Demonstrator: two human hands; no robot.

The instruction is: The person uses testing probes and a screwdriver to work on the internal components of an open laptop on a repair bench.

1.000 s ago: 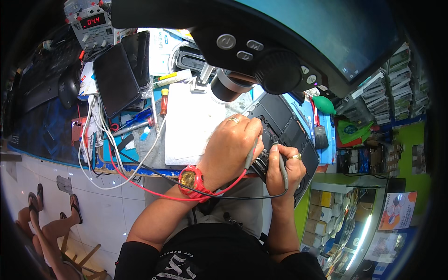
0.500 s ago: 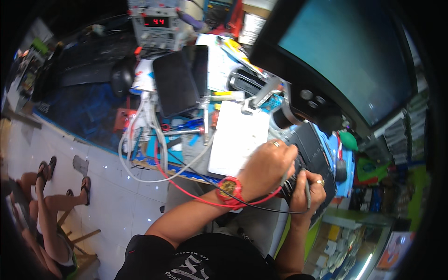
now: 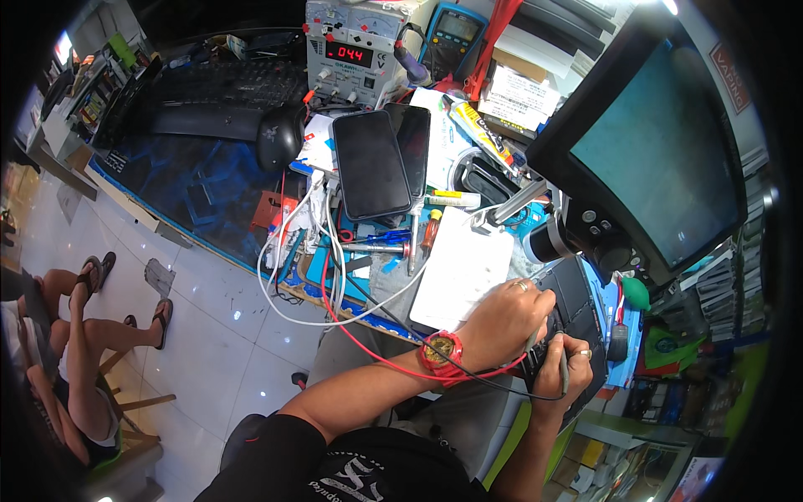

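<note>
Both my hands are over a black laptop-like device [image 3: 577, 293] with keys, at the right of the bench. My left hand [image 3: 506, 320], below a red wristwatch [image 3: 441, 352], is closed round a slim grey probe [image 3: 532, 340]; a red wire [image 3: 368, 345] runs toward it. Close beside it, my right hand [image 3: 549, 378] pinches a second grey pen-like probe [image 3: 565, 373], with a black wire [image 3: 493, 386] leading to it. The probe tips are hidden by my fingers, so I cannot tell what they touch.
A screen [image 3: 661, 159] on a stand overhangs the device. Left of my hands lie white paper [image 3: 462, 268], two phones [image 3: 372, 166] and looped white cables [image 3: 288, 311]. A power supply [image 3: 355, 63] stands behind. Another person's legs [image 3: 109, 335] show at far left.
The view has shifted, so the bench sits further right and lower in the picture and looks sharper. Both hands keep their grips over the black device.
</note>
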